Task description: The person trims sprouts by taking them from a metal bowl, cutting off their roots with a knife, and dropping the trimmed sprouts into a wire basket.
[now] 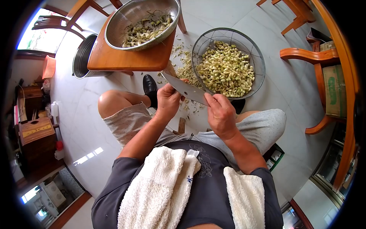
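My right hand (221,114) is closed around the near right end of a cleaver (188,89), whose broad grey blade slants up to the left. My left hand (168,100) is curled shut against the lower side of the blade; what its fingers hold, if anything, is hidden. Just beyond the blade, a wide wire-mesh basket (260,57) on the floor holds a heap of trimmed pale yellow-green bulbs (225,68). Cut stems and trimmings (187,70) lie scattered beside it. A perforated metal colander (176,19) with untrimmed, stringy bulbs (146,30) sits on a wooden stool (152,63).
A metal bucket (78,61) stands left of the stool. Wooden chairs (310,55) and a cardboard box (334,91) are at the right. Wooden cabinets (36,129) line the left side. A white towel (156,187) hangs over my shoulders.
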### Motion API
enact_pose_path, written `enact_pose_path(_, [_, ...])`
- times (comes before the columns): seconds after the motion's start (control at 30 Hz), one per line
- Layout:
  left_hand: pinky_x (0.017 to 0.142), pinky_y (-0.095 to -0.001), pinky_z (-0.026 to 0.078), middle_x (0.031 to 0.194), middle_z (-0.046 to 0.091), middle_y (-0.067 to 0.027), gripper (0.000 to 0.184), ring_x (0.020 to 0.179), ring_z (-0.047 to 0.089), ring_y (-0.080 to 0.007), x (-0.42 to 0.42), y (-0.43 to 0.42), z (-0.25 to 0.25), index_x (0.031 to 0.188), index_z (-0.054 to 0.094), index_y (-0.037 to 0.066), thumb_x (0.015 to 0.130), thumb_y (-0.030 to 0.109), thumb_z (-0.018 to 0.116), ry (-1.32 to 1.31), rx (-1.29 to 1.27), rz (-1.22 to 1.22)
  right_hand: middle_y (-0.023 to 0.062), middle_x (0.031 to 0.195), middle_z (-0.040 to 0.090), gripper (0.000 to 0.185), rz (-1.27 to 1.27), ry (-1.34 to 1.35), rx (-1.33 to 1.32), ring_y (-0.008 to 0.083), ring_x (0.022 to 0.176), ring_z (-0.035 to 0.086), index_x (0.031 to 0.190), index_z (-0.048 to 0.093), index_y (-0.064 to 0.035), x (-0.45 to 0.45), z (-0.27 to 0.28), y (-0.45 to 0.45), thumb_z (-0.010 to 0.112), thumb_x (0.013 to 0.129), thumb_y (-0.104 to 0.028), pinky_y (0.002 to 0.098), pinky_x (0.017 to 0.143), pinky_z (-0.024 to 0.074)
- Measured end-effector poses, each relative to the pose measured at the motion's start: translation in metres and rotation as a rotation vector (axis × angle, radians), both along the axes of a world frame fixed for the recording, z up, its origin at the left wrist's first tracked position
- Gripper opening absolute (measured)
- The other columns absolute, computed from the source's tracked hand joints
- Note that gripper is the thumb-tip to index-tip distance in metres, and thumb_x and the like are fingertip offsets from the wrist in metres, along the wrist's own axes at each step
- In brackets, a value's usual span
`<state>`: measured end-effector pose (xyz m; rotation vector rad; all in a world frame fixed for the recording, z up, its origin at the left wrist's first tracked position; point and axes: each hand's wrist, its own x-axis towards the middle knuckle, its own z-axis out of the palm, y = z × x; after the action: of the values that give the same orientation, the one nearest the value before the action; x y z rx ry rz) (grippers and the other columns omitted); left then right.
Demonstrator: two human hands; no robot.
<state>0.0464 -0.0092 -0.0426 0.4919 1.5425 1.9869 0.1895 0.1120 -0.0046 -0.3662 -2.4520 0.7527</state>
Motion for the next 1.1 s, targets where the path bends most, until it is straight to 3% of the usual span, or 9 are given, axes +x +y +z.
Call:
enact_pose_path(0.1, [0.055, -0.0217, 0.043, 0.083, 0.062, -0.0033, 0.020, 0.066, 0.052, -0.0075, 0.000, 0.002, 0.001, 0.107, 0.062, -0.003, 0.090, 0.000, 0.052, 0.004, -0.018, -0.001, 0.0108, 0.086, 0.055, 0.040, -0.009, -0.040, -0.038, 0.0281, 0.076, 0.057, 0.105, 0.062, -0.0010, 0.001, 0.003, -0.001, 0.062, 0.066, 0.006, 0.0357, 0.067, 0.0476])
enact_pose_path(0.47, [0.059, -0.0244, 0.042, 0.086, 0.062, -0.0051, 0.022, 0.068, 0.054, -0.0110, -0.016, -0.001, 0.000, 0.110, 0.061, -0.002, 0.090, 0.006, 0.055, -0.405, 0.181, -0.226, 0.0120, 0.087, 0.056, 0.037, -0.015, -0.050, -0.109, 0.0294, 0.075, 0.058, 0.106, 0.062, -0.0017, 0.002, 0.004, 0.000, 0.062, 0.070, 0.004, 0.0367, 0.066, 0.0479])
enact_pose_path(0.57, [0.059, -0.0243, 0.042, 0.087, 0.062, -0.0066, 0.023, 0.068, 0.055, -0.0119, -0.016, 0.002, 0.000, 0.111, 0.060, -0.002, 0.090, 0.006, 0.055, -0.528, 0.210, -0.232, 0.0119, 0.082, 0.057, 0.029, -0.043, -0.031, -0.193, 0.0288, 0.069, 0.058, 0.105, 0.062, -0.0015, 0.001, -0.002, 0.001, 0.061, 0.075, 0.002, 0.0359, 0.063, 0.0473])
enact_pose_path(0.87, [0.056, -0.0218, 0.039, 0.088, 0.059, -0.0041, 0.026, 0.067, 0.049, -0.0102, -0.028, 0.002, -0.004, 0.111, 0.055, -0.001, 0.093, 0.017, 0.053, -0.830, 0.227, -0.229, 0.0203, 0.079, 0.059, 0.013, -0.140, -0.109, -0.539, 0.0378, 0.074, 0.059, 0.089, 0.063, -0.0001, 0.000, -0.012, 0.007, 0.059, 0.080, -0.009, 0.0435, 0.063, 0.0453])
enact_pose_path(1.1, [0.056, -0.0218, 0.039, 0.081, 0.055, -0.0028, 0.021, 0.065, 0.047, -0.0098, -0.046, 0.018, 0.005, 0.102, 0.054, 0.000, 0.092, 0.019, 0.054, -0.848, 0.305, -0.203, 0.0219, 0.082, 0.063, 0.015, -0.077, -0.741, -0.314, 0.0396, 0.082, 0.060, 0.084, 0.063, -0.0014, 0.009, -0.051, 0.020, 0.052, 0.075, -0.007, 0.0460, 0.075, 0.0485])
